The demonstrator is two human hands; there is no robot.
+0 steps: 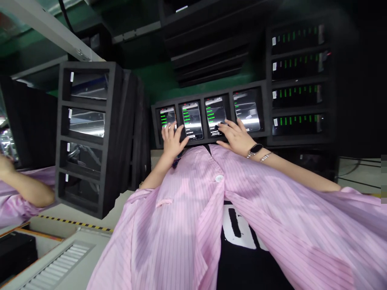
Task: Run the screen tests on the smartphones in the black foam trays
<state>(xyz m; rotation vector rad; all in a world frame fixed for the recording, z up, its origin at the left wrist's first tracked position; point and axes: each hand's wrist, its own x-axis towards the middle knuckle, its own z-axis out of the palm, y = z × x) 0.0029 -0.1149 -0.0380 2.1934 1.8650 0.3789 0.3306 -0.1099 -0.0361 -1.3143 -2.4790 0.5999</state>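
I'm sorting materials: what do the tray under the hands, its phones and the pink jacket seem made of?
Tray: probably matte black foam, given thick, dull walls. Phones: glossy, likely glass fronts, given bright reflections; plastic possible. Jacket: soft, low-sheen striped cloth, given its folds; fibre unclear.

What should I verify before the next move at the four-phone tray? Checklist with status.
1. Each phone in its own slot of the tray: ok, four slots, four phones.
2. Leftmost phone, second phone and third phone showing green on screen: ok.
3. Rightmost phone fully readable: not ok, reflections wash over its screen.
4. Left hand clear of screens: not ok, overlaps the leftmost phone.
5. Right hand clear of screens: not ok, overlaps the third phone.
6. Hands touching glass or just above it: cannot tell.
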